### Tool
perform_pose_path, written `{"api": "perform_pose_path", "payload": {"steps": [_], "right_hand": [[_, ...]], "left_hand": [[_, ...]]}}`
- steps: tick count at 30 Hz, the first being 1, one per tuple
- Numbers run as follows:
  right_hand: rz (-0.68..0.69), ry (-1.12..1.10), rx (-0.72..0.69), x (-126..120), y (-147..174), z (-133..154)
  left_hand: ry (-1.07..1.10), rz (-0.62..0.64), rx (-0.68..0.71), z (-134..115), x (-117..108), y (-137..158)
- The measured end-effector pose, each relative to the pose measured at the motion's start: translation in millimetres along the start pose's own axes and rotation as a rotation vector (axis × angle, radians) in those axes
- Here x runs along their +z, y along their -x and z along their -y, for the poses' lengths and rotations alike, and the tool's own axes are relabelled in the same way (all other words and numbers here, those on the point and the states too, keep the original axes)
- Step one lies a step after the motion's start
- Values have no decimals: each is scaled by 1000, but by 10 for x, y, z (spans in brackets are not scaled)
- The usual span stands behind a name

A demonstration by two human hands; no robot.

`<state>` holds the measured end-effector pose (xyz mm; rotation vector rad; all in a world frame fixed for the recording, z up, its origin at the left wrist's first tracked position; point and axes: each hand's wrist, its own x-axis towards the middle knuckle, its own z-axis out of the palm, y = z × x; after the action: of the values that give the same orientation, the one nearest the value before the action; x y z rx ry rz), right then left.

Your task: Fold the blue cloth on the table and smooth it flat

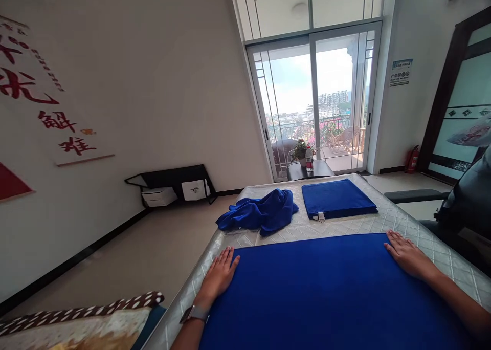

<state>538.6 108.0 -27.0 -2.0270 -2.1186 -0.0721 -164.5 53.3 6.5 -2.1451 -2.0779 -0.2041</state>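
Note:
A blue cloth (307, 293) lies spread flat on the pale quilted mattress (230, 240), reaching down out of the bottom of the view. My left hand (221, 272) rests flat at its far left corner, fingers stretched out. At the far right corner my right hand (408, 255) lies flat too, with its fingers extended. Beyond the spread cloth is a crumpled blue cloth (263, 212) on the left. A neatly folded blue stack of cloth (337, 199) with a white tag sits to its right.
Past the mattress stands a small black table (320, 171) with a bottle (309, 159) and a potted plant (300, 153). A black chair (466, 201) is at the right. Patterned bedding (103, 324) lies low on the left. A black rack (174, 183) leans by the wall.

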Motion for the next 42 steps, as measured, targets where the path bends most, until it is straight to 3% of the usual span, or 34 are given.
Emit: {"api": "perform_pose_path", "payload": {"steps": [5, 7, 10, 13, 15, 17, 19, 28, 31, 34, 39, 42], "right_hand": [[-118, 57, -55, -362, 90, 400], [-132, 41, -124, -524, 150, 785], [-86, -47, -273, -681, 234, 1566], [-16, -120, -404, -662, 285, 2326], [34, -130, -441, -564, 299, 2666], [73, -123, -431, -442, 303, 2835], [92, -118, -413, -340, 304, 2872], [118, -148, -389, -306, 276, 2809], [117, -130, -334, -332, 245, 2580], [105, -93, -237, -356, 212, 1994], [85, 13, -11, -353, 175, 691], [75, 30, 15, -304, 163, 254]], "left_hand": [[-34, -13, -70, -302, -258, 40], [-2, -52, 9, -621, -356, 14], [100, -105, 243, -1351, -444, -57], [175, -142, 416, -2144, -422, -127], [188, -131, 453, -2525, -341, -156], [186, -105, 451, -2727, -230, -169], [183, -84, 439, -2778, -124, -171], [217, -65, 422, -2719, -39, -193], [211, -14, 374, -2537, -68, -192], [179, 23, 275, -2028, -82, -170], [81, 31, 112, -780, 6, -62], [44, 20, 16, -317, 92, 6]]}}
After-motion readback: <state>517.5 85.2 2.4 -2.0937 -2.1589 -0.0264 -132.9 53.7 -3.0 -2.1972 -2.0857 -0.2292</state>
